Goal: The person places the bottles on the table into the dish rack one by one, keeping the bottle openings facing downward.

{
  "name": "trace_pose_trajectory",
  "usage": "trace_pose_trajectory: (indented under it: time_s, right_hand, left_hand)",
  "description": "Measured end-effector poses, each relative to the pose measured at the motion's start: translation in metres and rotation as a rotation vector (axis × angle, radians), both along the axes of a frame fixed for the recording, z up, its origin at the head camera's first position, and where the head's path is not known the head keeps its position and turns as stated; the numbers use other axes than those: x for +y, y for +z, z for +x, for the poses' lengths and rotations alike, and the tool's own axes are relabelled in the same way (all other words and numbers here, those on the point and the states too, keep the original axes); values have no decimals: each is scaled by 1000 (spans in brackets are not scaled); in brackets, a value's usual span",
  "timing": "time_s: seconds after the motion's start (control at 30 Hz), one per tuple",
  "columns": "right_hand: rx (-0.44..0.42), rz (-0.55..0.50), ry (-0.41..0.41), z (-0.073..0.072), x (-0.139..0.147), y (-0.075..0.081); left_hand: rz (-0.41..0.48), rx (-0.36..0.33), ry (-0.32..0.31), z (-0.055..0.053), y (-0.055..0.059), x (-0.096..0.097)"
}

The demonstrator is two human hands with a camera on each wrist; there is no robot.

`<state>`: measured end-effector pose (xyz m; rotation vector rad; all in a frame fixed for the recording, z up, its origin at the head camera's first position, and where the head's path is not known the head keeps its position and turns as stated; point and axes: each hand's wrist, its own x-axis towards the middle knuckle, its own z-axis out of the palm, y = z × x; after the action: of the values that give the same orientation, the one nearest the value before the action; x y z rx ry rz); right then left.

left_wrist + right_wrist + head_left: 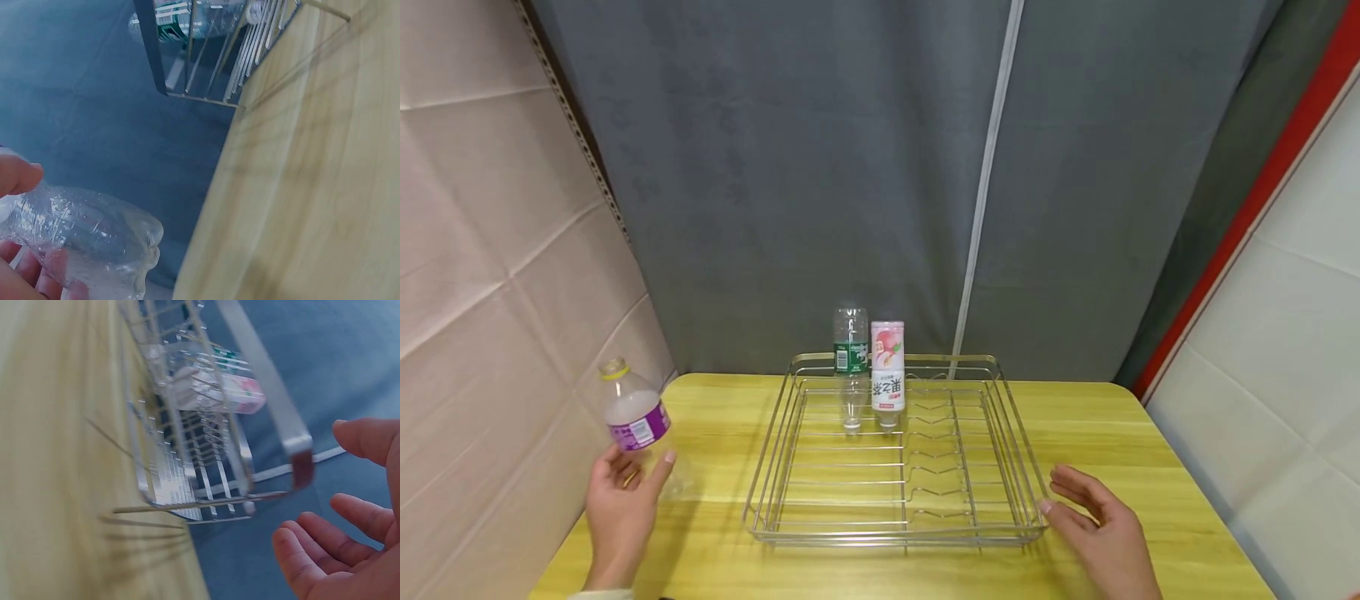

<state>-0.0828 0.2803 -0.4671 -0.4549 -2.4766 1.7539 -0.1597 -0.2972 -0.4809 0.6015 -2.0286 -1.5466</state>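
Note:
My left hand grips a clear plastic bottle with a purple label and a yellow ring at its neck. Its neck points up and it leans left, beside the table's left edge. The base of this bottle shows in the left wrist view. Close to the front right corner of a metal wire rack, my right hand holds nothing, its fingers apart. Inside the rack, at the back, a clear bottle with a green label and a pink and white bottle stand neck down, side by side.
The rack stands on a yellow wood-grain table and has bent wire dividers along its floor. Behind hangs a grey curtain with a pale vertical strip. Light cloth walls flank the table on both sides.

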Motion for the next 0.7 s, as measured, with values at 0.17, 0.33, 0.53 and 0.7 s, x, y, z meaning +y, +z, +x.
trace_pose_trajectory:
  time_s: [0.17,0.33,0.53,0.7]
  right_hand:
    - [132,21,-25,2,5,14]
    - [236,-13,-27,5,5,24]
    - [319,47,-7,6,-7,33]
    - [394,115,39,6,-24,36]
  left_hand:
    - [-41,79,-40,10,10,8]
    - [-69,197,-140,21,24,22]
    - [-157,229,-352,36,42,39]
    - [-303,282,-553,47,51,54]
